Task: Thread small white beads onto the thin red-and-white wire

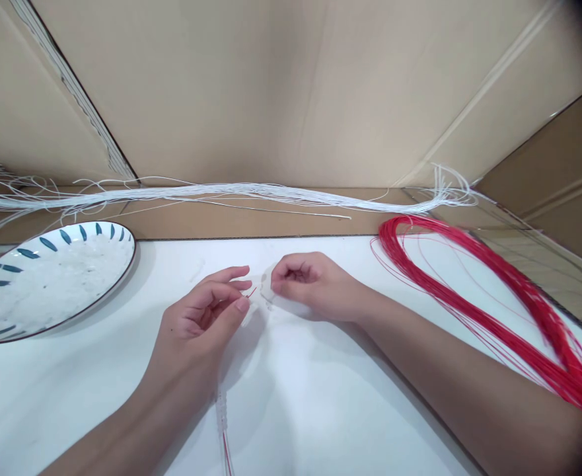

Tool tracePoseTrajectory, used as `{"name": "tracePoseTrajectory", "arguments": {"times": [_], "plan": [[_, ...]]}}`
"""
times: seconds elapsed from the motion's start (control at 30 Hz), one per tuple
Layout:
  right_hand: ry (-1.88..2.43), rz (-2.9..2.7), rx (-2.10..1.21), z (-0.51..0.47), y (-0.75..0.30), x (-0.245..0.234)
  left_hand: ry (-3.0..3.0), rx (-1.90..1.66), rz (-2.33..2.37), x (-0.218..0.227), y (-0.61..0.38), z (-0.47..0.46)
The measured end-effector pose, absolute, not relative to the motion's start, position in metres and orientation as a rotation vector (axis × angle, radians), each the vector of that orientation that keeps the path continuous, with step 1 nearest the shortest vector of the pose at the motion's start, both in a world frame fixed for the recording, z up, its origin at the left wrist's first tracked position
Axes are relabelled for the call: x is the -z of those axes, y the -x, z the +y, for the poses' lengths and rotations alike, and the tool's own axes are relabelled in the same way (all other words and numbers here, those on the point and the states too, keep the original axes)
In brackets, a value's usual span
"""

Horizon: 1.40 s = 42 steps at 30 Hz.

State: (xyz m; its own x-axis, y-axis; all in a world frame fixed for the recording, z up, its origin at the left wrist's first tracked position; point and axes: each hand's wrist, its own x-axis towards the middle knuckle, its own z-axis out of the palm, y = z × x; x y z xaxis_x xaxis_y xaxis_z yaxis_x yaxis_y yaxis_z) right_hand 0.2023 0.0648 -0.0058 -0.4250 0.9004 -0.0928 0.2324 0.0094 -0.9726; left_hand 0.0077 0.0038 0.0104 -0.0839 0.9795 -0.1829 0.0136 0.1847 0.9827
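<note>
My left hand [204, 311] is pinched on a thin red cord [252, 292], whose short end sticks out past the thumb and forefinger. Below that hand hangs a strand of small clear beads [222, 410], with red cord showing at its lower end. To the right, my right hand [310, 284] is closed, thumb against curled fingers, low over the white tabletop. Whatever its fingertips hold is hidden. Between the two hands lie a few small clear pieces [265, 295], hard to make out against the white.
An oval plate [131, 254] with blue-green strokes stands at the left, bearing small clear pieces. A bundle of white cords [251, 192] runs along the back on cardboard [271, 225]. At the right lies a looped hank of red cord [509, 277]. Cardboard walls [291, 92] enclose the back.
</note>
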Motion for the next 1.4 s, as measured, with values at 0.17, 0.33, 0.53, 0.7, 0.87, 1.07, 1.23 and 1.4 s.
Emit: {"name": "tracePoseTrajectory", "arguments": {"times": [0.17,0.33,0.53,0.7,0.87,1.07,1.23,1.4], "plan": [[1.026,-2.196,-1.34,0.069,-0.211,-0.001,-1.085,-1.12,1.349,-0.008,-0.006,0.003],[0.969,-2.312,-1.286,0.068,-0.212,-0.003,-1.121,-1.114,1.328,-0.005,-0.006,0.004],[0.796,-2.121,-1.326,0.067,-0.209,0.009,-1.14,-1.042,1.267,-0.001,-0.001,0.005],[0.698,-1.42,-1.738,0.058,-0.193,0.017,-0.998,-1.033,1.115,-0.003,-0.001,0.001],[0.525,-1.162,-1.952,0.053,-0.185,0.018,-0.932,-1.036,1.054,-0.006,-0.001,0.0],[0.493,-1.027,-2.067,0.052,-0.185,0.015,-0.932,-1.037,1.057,-0.005,-0.001,0.001],[0.522,-1.012,-2.115,0.052,-0.187,0.015,-0.903,-1.034,1.055,-0.006,-0.001,0.002],[0.554,-1.003,-2.131,0.052,-0.188,0.017,-0.899,-1.018,1.036,-0.004,0.0,0.003]]}}
